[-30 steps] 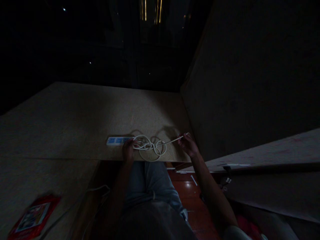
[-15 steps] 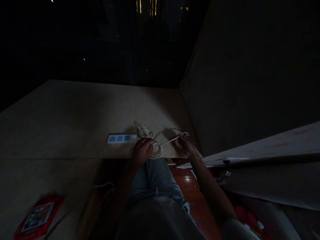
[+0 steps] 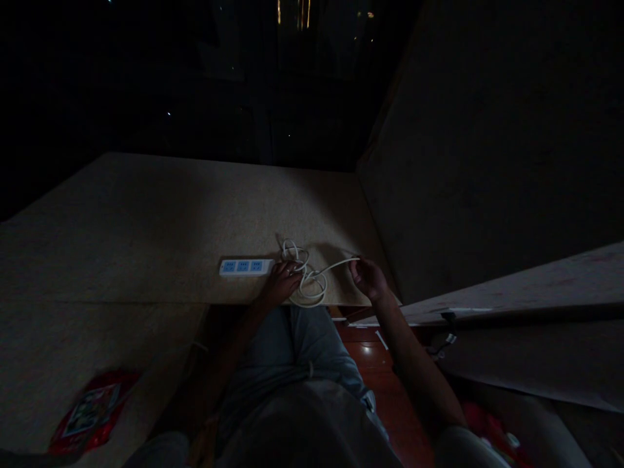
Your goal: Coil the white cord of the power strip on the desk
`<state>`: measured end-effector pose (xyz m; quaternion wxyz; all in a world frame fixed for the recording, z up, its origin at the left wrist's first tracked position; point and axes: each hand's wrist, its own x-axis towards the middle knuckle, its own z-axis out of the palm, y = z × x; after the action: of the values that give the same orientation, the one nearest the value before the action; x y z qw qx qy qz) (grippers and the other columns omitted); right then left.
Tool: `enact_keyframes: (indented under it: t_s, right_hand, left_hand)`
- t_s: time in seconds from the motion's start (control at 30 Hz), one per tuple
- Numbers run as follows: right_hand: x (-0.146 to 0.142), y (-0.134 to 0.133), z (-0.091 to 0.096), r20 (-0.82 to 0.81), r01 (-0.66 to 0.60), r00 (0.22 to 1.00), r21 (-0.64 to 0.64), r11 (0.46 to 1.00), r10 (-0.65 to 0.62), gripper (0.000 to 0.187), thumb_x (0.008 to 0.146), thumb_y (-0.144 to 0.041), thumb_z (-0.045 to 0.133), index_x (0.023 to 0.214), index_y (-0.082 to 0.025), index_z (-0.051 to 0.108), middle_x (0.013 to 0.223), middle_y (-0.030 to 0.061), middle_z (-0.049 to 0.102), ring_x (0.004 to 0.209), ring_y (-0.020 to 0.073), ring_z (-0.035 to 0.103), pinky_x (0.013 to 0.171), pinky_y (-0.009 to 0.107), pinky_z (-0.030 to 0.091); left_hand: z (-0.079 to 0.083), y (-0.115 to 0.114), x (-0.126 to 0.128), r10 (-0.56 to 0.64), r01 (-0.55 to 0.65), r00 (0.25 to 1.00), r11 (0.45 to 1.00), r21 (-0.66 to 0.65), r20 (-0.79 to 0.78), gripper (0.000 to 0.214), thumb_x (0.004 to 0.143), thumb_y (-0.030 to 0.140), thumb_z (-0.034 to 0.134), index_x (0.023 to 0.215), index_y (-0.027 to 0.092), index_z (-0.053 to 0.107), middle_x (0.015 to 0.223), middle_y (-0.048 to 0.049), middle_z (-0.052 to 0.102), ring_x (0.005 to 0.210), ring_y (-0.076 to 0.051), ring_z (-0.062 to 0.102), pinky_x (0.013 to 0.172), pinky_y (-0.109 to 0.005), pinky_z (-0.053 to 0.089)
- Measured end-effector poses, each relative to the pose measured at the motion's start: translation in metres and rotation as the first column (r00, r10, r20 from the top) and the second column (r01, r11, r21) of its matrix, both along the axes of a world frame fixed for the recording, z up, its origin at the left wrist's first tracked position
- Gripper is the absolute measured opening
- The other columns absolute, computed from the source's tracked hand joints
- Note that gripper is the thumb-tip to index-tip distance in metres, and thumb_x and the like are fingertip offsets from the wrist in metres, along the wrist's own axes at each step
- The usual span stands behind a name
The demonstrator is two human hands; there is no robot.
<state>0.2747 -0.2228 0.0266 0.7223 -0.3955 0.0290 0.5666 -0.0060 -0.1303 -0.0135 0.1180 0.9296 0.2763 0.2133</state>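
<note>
A white power strip (image 3: 246, 266) with blue sockets lies near the front edge of a speckled beige table (image 3: 160, 221). Its white cable (image 3: 305, 279) is bunched in loose loops to the right of it. My left hand (image 3: 281, 283) rests on the coil beside the strip's end, fingers curled onto the loops. My right hand (image 3: 369, 278) is closed on the free end of the cable and holds it a little above the table, so a strand runs from the coil up to it. The plug is hidden in my right hand.
A dark board (image 3: 487, 149) stands upright at the table's right side. A second beige surface (image 3: 53, 364) at lower left carries a red packet (image 3: 90, 411). Another slanted panel (image 3: 526, 286) lies at right. My jeans-clad legs and a reddish floor (image 3: 385, 383) show below. The room is very dim.
My left hand moved from the strip's end onto the coil and stays there. The loops were gathered tighter and shifted back on the table. My right hand kept hold of the cable end.
</note>
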Motion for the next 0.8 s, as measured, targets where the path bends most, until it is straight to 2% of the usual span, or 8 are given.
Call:
enact_keyframes:
  t_s: [0.13,0.23,0.33,0.43,0.53,0.67,0.73,0.8]
  right_hand:
    - [-0.002,-0.006,0.007,0.004,-0.006,1.000,0.033,0.999,0.006,0.014,0.081,-0.007,0.063,0.074,-0.019,0.066,0.074,0.0017,0.076,0.074,0.0117,0.074,0.075,0.020,0.063]
    - [-0.004,-0.015,0.013,0.073,-0.089,0.994,0.083,0.992,0.083,0.007,0.080,-0.014,0.069,0.085,-0.018,0.069,0.089,0.0054,0.078,0.087,0.0153,0.075,0.080,0.024,0.063]
    - [-0.011,-0.022,0.020,0.221,-0.175,0.963,0.072,0.982,0.155,0.017,0.075,-0.020,0.076,0.091,-0.019,0.069,0.096,0.0065,0.077,0.089,0.0179,0.074,0.081,0.028,0.062]
    - [-0.028,-0.026,0.026,0.431,-0.206,0.886,0.039,0.978,0.170,0.028,0.072,-0.028,0.080,0.097,-0.022,0.069,0.101,0.0056,0.076,0.088,0.0191,0.073,0.080,0.032,0.061]
    - [-0.050,-0.028,0.035,0.700,-0.172,0.708,0.038,0.984,0.097,0.036,0.070,-0.031,0.082,0.102,-0.024,0.068,0.107,0.0060,0.073,0.093,0.0207,0.069,0.084,0.037,0.058]
    - [-0.075,-0.025,0.051,0.935,-0.135,0.350,0.116,0.984,-0.062,0.048,0.071,-0.030,0.081,0.116,-0.029,0.066,0.132,0.0085,0.060,0.122,0.0253,0.055,0.102,0.042,0.048]
    - [-0.081,-0.020,0.058,0.966,-0.158,0.246,0.120,0.980,-0.079,0.054,0.073,-0.033,0.080,0.124,-0.030,0.062,0.140,0.0080,0.055,0.131,0.0266,0.047,0.109,0.044,0.042]
    - [-0.084,-0.012,0.063,0.978,-0.196,0.198,0.102,0.975,-0.063,0.051,0.076,-0.036,0.079,0.125,-0.031,0.063,0.137,0.0073,0.057,0.130,0.0270,0.047,0.112,0.045,0.037]
  left_hand:
    - [0.001,0.001,0.004,0.042,-0.040,0.997,0.999,-0.023,0.070,0.016,0.086,0.015,0.060,0.092,0.023,0.073,0.126,-0.0094,0.064,0.122,-0.028,0.053,0.101,-0.047,0.042]
    - [0.005,0.001,0.002,0.079,-0.068,0.981,0.996,-0.062,0.178,0.017,0.087,0.014,0.057,0.096,0.021,0.070,0.129,-0.0101,0.062,0.123,-0.027,0.053,0.103,-0.046,0.041]
    - [0.013,0.001,0.002,0.122,-0.089,0.951,0.988,-0.127,0.285,0.014,0.091,0.022,0.055,0.099,0.019,0.067,0.129,-0.0115,0.062,0.122,-0.026,0.054,0.103,-0.044,0.042]
    - [0.022,0.001,0.003,0.143,-0.069,0.926,0.974,-0.217,0.348,0.017,0.095,0.029,0.052,0.099,0.019,0.065,0.125,-0.0114,0.063,0.117,-0.024,0.057,0.100,-0.041,0.045]
    - [0.030,-0.001,0.007,0.152,-0.025,0.899,0.955,-0.297,0.411,0.019,0.095,0.030,0.050,0.098,0.020,0.065,0.120,-0.0101,0.064,0.115,-0.022,0.059,0.099,-0.037,0.047]
    - [0.040,-0.004,0.011,0.171,0.011,0.866,0.933,-0.359,0.470,0.020,0.096,0.030,0.049,0.097,0.020,0.066,0.113,-0.0091,0.066,0.113,-0.021,0.059,0.100,-0.037,0.046]
    - [0.045,-0.006,0.012,0.175,0.035,0.862,0.916,-0.399,0.476,0.019,0.095,0.031,0.051,0.096,0.020,0.067,0.112,-0.0086,0.067,0.112,-0.021,0.060,0.100,-0.037,0.046]
    - [0.049,-0.007,0.013,0.177,0.070,0.856,0.891,-0.448,0.486,0.019,0.094,0.032,0.054,0.095,0.021,0.069,0.112,-0.0083,0.067,0.112,-0.021,0.060,0.099,-0.036,0.047]
